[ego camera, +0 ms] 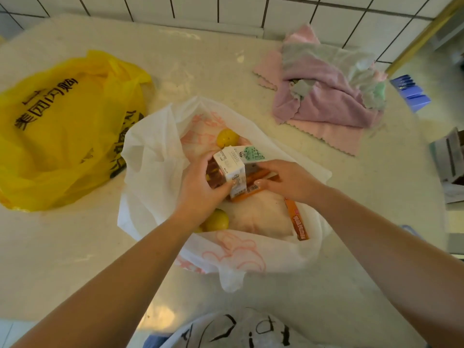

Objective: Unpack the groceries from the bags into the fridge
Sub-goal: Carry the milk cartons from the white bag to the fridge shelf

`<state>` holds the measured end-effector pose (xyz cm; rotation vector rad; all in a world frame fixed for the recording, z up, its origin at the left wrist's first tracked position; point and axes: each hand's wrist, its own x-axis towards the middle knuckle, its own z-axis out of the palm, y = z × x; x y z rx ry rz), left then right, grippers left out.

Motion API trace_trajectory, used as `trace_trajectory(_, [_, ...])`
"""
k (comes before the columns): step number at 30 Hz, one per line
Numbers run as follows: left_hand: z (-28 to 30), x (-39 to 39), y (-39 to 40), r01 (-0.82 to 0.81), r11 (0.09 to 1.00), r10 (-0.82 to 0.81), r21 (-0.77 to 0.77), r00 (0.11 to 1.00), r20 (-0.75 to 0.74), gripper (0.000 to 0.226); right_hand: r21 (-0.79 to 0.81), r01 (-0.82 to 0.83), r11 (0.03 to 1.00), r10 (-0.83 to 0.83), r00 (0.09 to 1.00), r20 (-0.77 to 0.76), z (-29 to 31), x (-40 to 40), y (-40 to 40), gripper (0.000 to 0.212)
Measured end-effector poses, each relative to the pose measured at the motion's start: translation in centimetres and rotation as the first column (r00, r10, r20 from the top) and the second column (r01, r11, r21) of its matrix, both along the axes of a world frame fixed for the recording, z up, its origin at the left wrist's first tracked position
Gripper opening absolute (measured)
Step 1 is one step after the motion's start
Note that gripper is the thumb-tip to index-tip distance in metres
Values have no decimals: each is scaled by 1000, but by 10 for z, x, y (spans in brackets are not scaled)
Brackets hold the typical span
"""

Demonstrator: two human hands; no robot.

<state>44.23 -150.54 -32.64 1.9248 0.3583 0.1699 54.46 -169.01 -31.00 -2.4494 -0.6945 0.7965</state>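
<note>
Left hand (200, 194) grips small white-green milk carton (232, 167) above open white plastic bag (150, 151), lifting it clear; right hand (286, 179) pinches orange packet (253, 189) inside, probably freeing it.

pink cloths (324, 101) heaped on counter (75, 247) | blue object (411, 91) at right

1. Pale speckled worktop (75, 247), glossy, warm light on it.
2. White tiled wall (251, 11) behind, dark grout.
3. Pink and grey cloths (326, 96) heaped at the far right.
4. Blue crate (411, 91) beyond the right edge.
</note>
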Motion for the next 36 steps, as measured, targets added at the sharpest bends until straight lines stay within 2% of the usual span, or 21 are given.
trace_trajectory(3, [7, 15, 5, 31, 999, -31, 34, 1000, 0, 60, -240, -94, 966, 142, 971, 192, -5, 19, -15, 46])
trace_trajectory(5, [10, 24, 8, 78, 994, -77, 80, 997, -12, 61, -336, -75, 939, 169, 951, 258, -12, 29, -22, 49])
trace_trajectory(7, [9, 28, 8, 132, 986, -130, 105, 991, -25, 61, -340, -27, 940, 130, 950, 283, -14, 36, -24, 54])
trace_trajectory(11, [6, 29, 4, 200, 972, -197, 120, 980, -36, 60, -251, -8, 968, 74, 965, 253, -19, 47, -16, 62])
trace_trajectory(17, [4, 29, 5, 189, 980, -185, 61, 980, -67, 62, -252, -17, 968, 74, 973, 219, -32, 65, 1, 69])
trace_trajectory(19, [5, 30, 5, 189, 980, -186, 53, 980, -68, 61, -244, -5, 970, 59, 975, 215, -40, 70, 4, 65])
trace_trajectory(22, [8, 30, 4, 181, 983, -179, 27, 982, -64, 61, -214, 15, 977, 35, 973, 226, -43, 73, 6, 50])
trace_trajectory(28, [25, 22, 6, 166, 986, -166, 5, 986, -14, 60, -29, 52, 998, -40, 951, 307, -5, 55, 2, 50])
trace_trajectory(36, [78, -22, 21, 9, 1000, -11, 15, 994, 110, 58, 329, 72, 942, -137, 974, 179, 56, 12, 4, 57])
